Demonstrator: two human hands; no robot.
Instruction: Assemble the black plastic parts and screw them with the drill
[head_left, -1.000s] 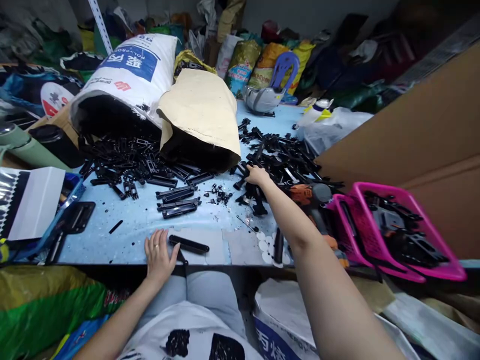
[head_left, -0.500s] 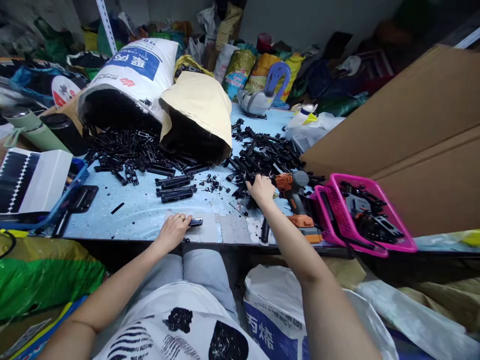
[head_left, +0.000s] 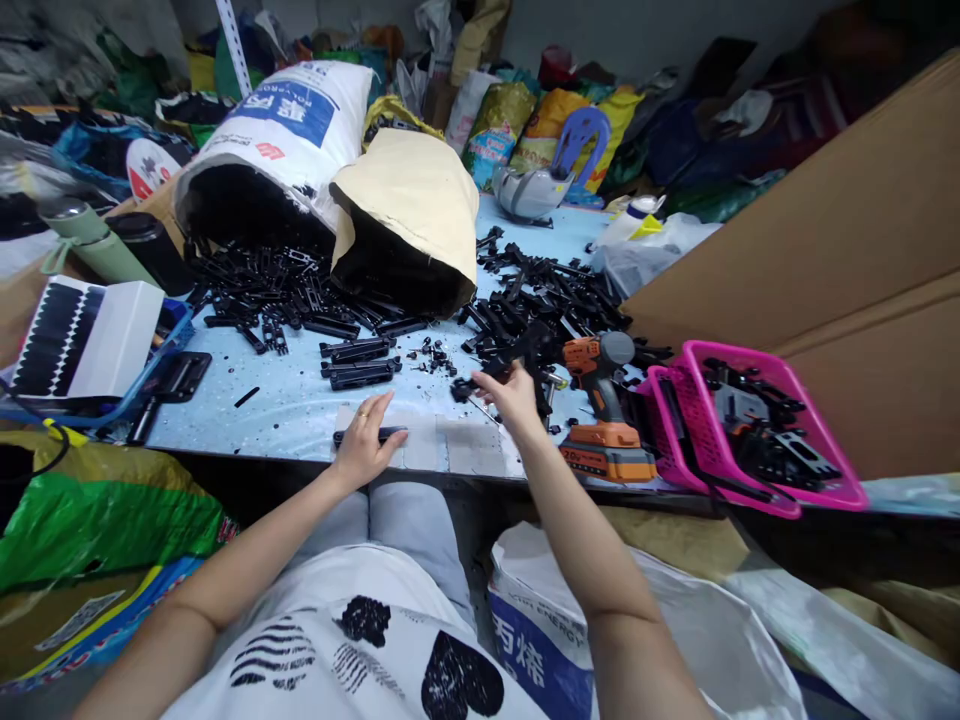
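My left hand (head_left: 367, 440) lies over a long black part (head_left: 346, 437) at the table's front edge, its fingers stretched out and apart. My right hand (head_left: 516, 397) is closed on a black plastic piece (head_left: 466, 388) with a knobbed end, just in front of a heap of black parts (head_left: 525, 300). Its fingers partly cover that piece. Behind my left hand, several long black assemblies (head_left: 364, 370) lie side by side. Small pins and bits (head_left: 431, 355) are scattered between the two hands.
An orange cordless drill (head_left: 600, 400) stands right of my right hand. Beyond it are pink baskets (head_left: 840, 455) of parts and a cardboard sheet (head_left: 825, 260). Two open sacks, one white (head_left: 300, 140) and one cream (head_left: 412, 190), spill parts. A blue tray (head_left: 176, 330) sits left.
My right hand has drawn back from the heap, bringing a black piece leftward. My left hand has opened from its hold and now rests flatter over the long part. The view has shifted slightly.
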